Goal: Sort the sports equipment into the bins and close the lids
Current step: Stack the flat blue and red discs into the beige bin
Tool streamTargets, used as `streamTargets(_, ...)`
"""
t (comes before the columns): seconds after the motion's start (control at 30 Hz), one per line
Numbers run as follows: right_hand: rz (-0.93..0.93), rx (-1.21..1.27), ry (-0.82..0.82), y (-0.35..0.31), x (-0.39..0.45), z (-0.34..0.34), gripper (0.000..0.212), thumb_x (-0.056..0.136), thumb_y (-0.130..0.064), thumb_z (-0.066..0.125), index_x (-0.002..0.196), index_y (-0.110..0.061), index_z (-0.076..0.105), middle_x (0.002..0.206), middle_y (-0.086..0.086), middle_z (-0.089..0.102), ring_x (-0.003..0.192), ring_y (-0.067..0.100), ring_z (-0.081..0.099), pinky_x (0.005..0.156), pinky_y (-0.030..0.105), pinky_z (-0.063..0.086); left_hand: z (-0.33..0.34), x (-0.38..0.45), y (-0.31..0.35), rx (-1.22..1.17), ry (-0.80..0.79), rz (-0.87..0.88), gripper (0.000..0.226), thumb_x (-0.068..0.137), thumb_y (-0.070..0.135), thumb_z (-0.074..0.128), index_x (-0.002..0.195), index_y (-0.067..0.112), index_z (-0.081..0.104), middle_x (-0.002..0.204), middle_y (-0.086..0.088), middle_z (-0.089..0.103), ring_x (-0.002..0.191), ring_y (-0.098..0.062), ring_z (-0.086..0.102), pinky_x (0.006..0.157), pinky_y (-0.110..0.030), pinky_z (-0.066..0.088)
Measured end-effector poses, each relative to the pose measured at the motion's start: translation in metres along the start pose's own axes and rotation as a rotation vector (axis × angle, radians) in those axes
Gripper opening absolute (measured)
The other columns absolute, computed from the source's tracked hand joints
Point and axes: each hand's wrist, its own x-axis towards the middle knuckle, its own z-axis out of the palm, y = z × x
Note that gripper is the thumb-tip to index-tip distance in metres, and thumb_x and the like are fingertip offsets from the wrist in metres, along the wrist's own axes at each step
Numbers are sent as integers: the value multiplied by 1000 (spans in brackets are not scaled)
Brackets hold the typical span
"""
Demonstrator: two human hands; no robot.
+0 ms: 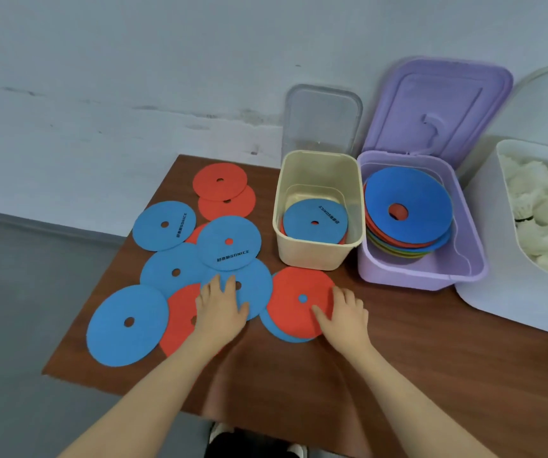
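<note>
Several flat blue and red discs with centre holes lie spread over the brown table (398, 358). My left hand (221, 307) rests flat with straight fingers on a blue disc (252, 282) that overlaps a red disc (180, 315). My right hand (345, 312) presses on a red disc (295, 302) stacked on a blue one, thumb spread on its surface. A cream bin (318, 256) holds a blue disc (313, 221) over red ones. A purple bin (421, 276) holds a stack of larger coloured discs (408, 206), blue on top.
The cream bin's clear lid (322, 117) and the purple lid (437, 104) stand open against the wall. A white bin (513, 292) of white shuttlecocks (540, 213) stands at the right. The table's left edge drops to grey floor. Shoes show below the near edge.
</note>
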Motion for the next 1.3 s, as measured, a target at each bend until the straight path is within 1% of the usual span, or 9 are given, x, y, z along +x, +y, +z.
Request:
streamTargets(0.13, 114, 13, 11, -14, -2, 20, 76, 89, -54, 47, 146, -12, 20, 152, 11, 20, 136, 31, 21, 108, 44, 20, 12, 7, -20, 10, -85, -43, 70, 91, 47, 45, 147, 19, 13, 153, -18, 6, 140, -36, 10, 111, -46, 16)
streamTargets(0.27, 227, 41, 88, -37, -3, 37, 79, 87, -57, 48, 147, -15, 19, 155, 13, 12, 139, 31, 15, 109, 44, 16, 15, 22, -37, -30, -126, -64, 79, 90, 50, 46, 149, 18, 4, 154, -19, -4, 141, -37, 2, 113, -45, 10)
streamTargets(0.47, 258, -2, 92, -41, -5, 46, 78, 84, -59, 52, 146, -24, 21, 155, 12, 10, 140, 29, 12, 108, 46, 16, 18, 35, -46, -106, -70, -40, 86, 79, 47, 66, 146, 20, 19, 151, -16, 12, 136, -35, 13, 110, -47, 18)
streamTargets(0.57, 253, 20, 70, -38, -8, 47, 75, 84, -58, 52, 146, -26, 23, 155, 10, 10, 140, 29, 12, 108, 47, 15, 24, 28, -47, -141, -43, 35, 84, 75, 43, 70, 143, 21, 26, 145, -11, 24, 128, -31, 23, 104, -42, 25)
streamTargets(0.67, 246, 71, 78, -36, -10, 45, 66, 86, -50, 55, 143, -27, 31, 154, 8, 15, 138, 29, 15, 108, 46, 14, 32, 22, -40, -177, -62, 138, 78, 78, 42, 67, 142, 22, 28, 141, -6, 29, 125, -28, 27, 102, -38, 27)
streamTargets(0.8, 240, 207, 161, -29, -22, 44, 45, 93, -29, 49, 137, -28, 42, 147, 0, 31, 134, 21, 26, 107, 41, 13, 41, 14, -28, -221, -90, 177, 72, 82, 40, 63, 142, 21, 27, 138, -8, 27, 124, -27, 27, 102, -36, 27)
streamTargets(1.03, 310, 228, 168, -31, -8, 31, 48, 92, -45, 49, 136, -28, 43, 135, 3, 38, 124, 28, 32, 106, 42, 15, 44, 0, -15, -118, -15, 315, 58, 90, 41, 50, 140, 21, 29, 129, -3, 40, 117, -23, 37, 93, -33, 33)
streamTargets(1.13, 281, 130, 154, -33, -3, 35, 55, 88, -49, 53, 137, -27, 42, 135, 5, 36, 122, 31, 32, 103, 43, 18, 41, 10, -7, -113, -15, 260, 62, 91, 43, 47, 144, 21, 23, 145, -8, 28, 130, -28, 27, 102, -38, 29)
streamTargets(1.3, 299, 67, 161, -30, -8, 47, 79, 82, -55, 57, 145, -18, 28, 141, 8, 30, 127, 32, 29, 102, 44, 21, 45, 25, 7, -49, -214, 295, 71, 93, 46, 42, 149, 23, 4, 157, -5, 0, 143, -28, -2, 114, -43, 9)
